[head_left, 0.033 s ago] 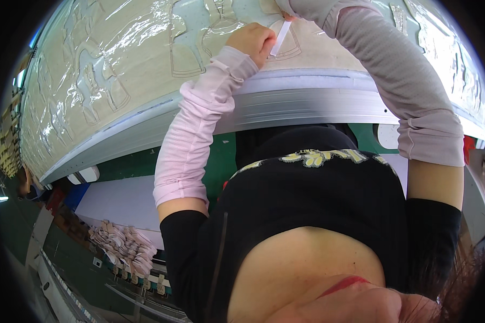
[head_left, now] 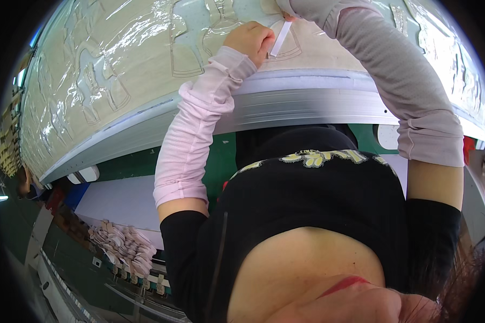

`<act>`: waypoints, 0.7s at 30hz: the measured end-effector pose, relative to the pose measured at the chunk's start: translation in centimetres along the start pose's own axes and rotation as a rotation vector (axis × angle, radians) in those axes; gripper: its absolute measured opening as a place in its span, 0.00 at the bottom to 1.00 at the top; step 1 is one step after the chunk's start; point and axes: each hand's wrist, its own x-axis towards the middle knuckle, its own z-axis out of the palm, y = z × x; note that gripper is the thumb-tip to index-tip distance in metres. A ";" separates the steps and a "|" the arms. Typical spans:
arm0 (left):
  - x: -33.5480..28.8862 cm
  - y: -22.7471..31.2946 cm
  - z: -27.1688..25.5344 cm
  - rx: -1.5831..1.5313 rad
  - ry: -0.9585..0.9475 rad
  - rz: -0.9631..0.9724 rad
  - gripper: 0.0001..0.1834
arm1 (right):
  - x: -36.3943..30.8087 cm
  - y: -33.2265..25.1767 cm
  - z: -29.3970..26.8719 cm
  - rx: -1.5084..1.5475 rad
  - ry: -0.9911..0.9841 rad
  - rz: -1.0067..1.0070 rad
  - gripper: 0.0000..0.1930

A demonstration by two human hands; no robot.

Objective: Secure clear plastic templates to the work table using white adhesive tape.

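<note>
A narrow white strip [head_left: 282, 39] lies slantwise over one outlined cut piece on the table. Its upper end meets the fingers of my right hand [head_left: 289, 18], which pinch it. Most of that hand is hidden by the grey sleeve and the picture's top edge. My left hand [head_left: 249, 40] rests just left of the strip, fingers curled closed and turned downward; what they hold, if anything, is hidden. Under both hands, flat beige cut pieces [head_left: 186, 60] with thin drawn outlines lie beneath glossy clear film [head_left: 137, 40].
The table's metal edge [head_left: 296, 105] runs between my body and the work. More cut pieces [head_left: 91, 75] under film spread to the left. Below left, a pile of pale pieces [head_left: 123, 247] lies beside a white board [head_left: 121, 199]. The floor [head_left: 134, 164] is green.
My left hand has shifted very slightly left, away from the white strip. The right hand and the strip look almost unmoved.
</note>
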 end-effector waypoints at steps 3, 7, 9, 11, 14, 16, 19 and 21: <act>-0.4 -0.1 -0.3 0.065 -0.264 0.111 0.04 | -0.4 0.2 0.2 0.063 0.062 0.004 0.11; -0.6 0.6 0.0 0.232 -0.241 0.152 0.04 | -0.5 0.3 0.3 0.095 0.076 0.013 0.11; -0.5 1.2 0.1 0.322 -0.241 0.145 0.04 | -0.3 0.3 0.4 0.082 0.063 0.009 0.11; -0.3 1.8 0.1 0.383 -0.284 0.078 0.03 | -0.2 0.3 0.4 0.076 0.057 0.005 0.11; 0.6 2.3 -0.1 0.387 -0.402 -0.094 0.05 | -0.1 0.2 0.5 0.069 0.047 0.003 0.11; 1.3 2.4 -0.1 0.328 -0.464 -0.254 0.07 | -0.1 0.2 0.5 0.069 0.040 0.001 0.11; 2.6 2.1 0.1 0.198 -0.413 -0.392 0.10 | -0.2 0.2 0.4 0.073 0.031 -0.006 0.11; 2.7 1.9 0.1 0.116 -0.270 -0.351 0.10 | -0.1 0.1 0.4 0.064 0.036 -0.005 0.11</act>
